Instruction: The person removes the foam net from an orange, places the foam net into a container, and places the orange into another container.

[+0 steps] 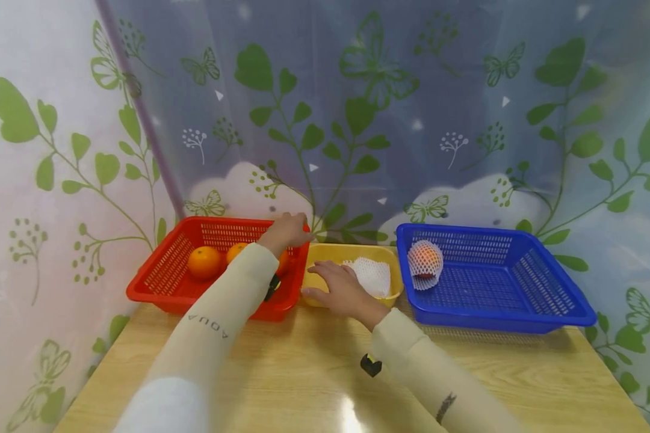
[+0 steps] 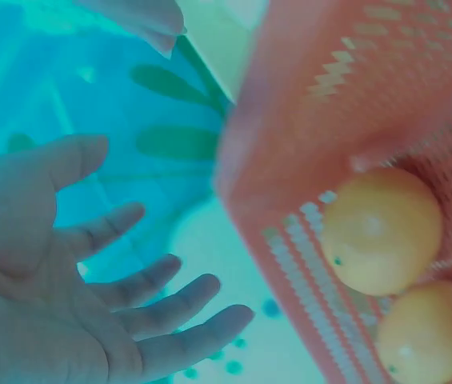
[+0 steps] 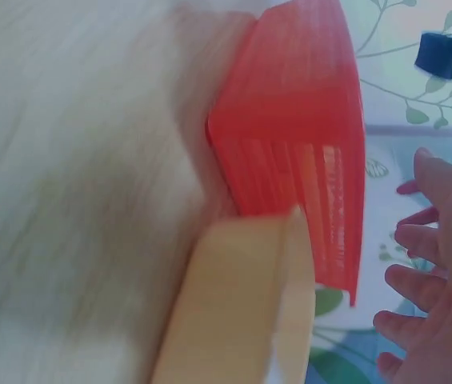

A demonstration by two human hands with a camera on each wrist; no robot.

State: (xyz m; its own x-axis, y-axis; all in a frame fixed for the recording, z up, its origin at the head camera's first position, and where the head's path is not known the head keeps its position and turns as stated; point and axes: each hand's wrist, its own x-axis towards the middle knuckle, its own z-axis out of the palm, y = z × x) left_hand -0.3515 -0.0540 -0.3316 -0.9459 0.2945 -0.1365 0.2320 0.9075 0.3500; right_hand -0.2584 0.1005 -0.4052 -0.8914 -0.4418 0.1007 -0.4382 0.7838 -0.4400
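My left hand is above the right end of the red basket. Its fingers are spread and the palm is bare in the left wrist view. Inside that basket lie oranges; one orange is plain to see, and others are partly covered by my left arm. Over the left part of the yellow basket, my right hand hovers with loosely extended fingers and holds nothing. Beside its fingers, white foam netting lies in the yellow basket. From the right wrist, the hand appears beside the basket rims.
To the right stands a blue basket with a fruit in a white foam net at its left end. All three baskets stand in a row on a wooden table. Behind them hangs a leaf-patterned curtain.
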